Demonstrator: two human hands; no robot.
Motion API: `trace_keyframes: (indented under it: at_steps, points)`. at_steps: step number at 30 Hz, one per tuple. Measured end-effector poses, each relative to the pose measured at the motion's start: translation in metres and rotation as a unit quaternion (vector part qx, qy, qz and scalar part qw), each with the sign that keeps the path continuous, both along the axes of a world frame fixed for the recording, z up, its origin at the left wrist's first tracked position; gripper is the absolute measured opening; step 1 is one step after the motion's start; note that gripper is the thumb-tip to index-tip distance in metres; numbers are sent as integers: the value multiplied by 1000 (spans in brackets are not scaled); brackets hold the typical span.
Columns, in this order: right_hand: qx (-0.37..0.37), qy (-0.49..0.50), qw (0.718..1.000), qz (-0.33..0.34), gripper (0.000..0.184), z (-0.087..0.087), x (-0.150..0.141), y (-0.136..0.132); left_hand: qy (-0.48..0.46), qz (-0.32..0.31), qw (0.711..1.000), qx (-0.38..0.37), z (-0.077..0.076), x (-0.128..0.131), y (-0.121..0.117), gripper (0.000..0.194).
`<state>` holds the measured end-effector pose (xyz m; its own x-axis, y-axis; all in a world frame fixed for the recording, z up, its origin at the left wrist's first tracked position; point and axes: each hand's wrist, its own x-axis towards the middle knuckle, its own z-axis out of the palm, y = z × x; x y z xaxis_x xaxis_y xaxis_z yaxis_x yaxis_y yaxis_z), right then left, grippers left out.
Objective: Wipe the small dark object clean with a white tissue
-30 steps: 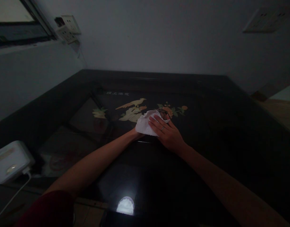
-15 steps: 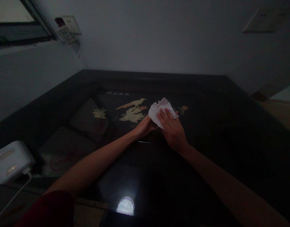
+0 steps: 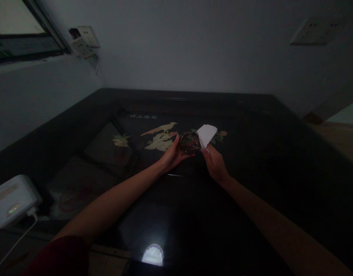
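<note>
My left hand (image 3: 173, 153) is wrapped round the left side of a clear round glass vessel (image 3: 189, 142), its rim facing me; whether it is a cup or a bowl I cannot tell. Pinched in my right hand (image 3: 214, 163) is a white paper tissue (image 3: 207, 135), which fans upward beside the glass's right edge. Both hands are over the middle of a glossy black surface (image 3: 251, 184) with a bird-and-flower picture (image 3: 160, 138) on it.
At the left edge a white box-shaped device (image 3: 15, 199) trails a white cable (image 3: 18, 245). A wall (image 3: 176, 46) with sockets (image 3: 314, 31) borders the far side. A window (image 3: 18, 27) is at upper left. Light reflects off the surface near me.
The tissue, which covered the glass under my flat right hand, has moved off to the right and is now pinched. The glass's rim has come into sight. My left hand has hardly moved.
</note>
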<state>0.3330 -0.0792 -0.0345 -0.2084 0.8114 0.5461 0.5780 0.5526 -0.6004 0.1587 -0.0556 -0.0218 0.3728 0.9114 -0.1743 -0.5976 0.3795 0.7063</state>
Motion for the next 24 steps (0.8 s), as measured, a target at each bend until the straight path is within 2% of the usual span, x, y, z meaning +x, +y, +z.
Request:
trace_keyframes:
  at_steps: [3,7,13,18,21,24]
  points:
    - [-59,97,993,-39,39,2,3,2,-3,23,1000,9,4,0,-1,48]
    - [-134,241,958,-78,35,4,6,7,-1,35,999,17,9,-1,-2,51]
    - [-227,377,898,-24,30,-2,5,16,3,59,998,21,5,-4,0,60]
    - [-314,404,859,29,34,0,3,16,9,101,995,26,4,-6,1,59]
    - [-343,379,859,38,40,4,4,15,18,108,993,36,4,-7,2,58]
    - [-368,321,872,45,51,7,5,14,20,123,991,42,4,-7,2,57]
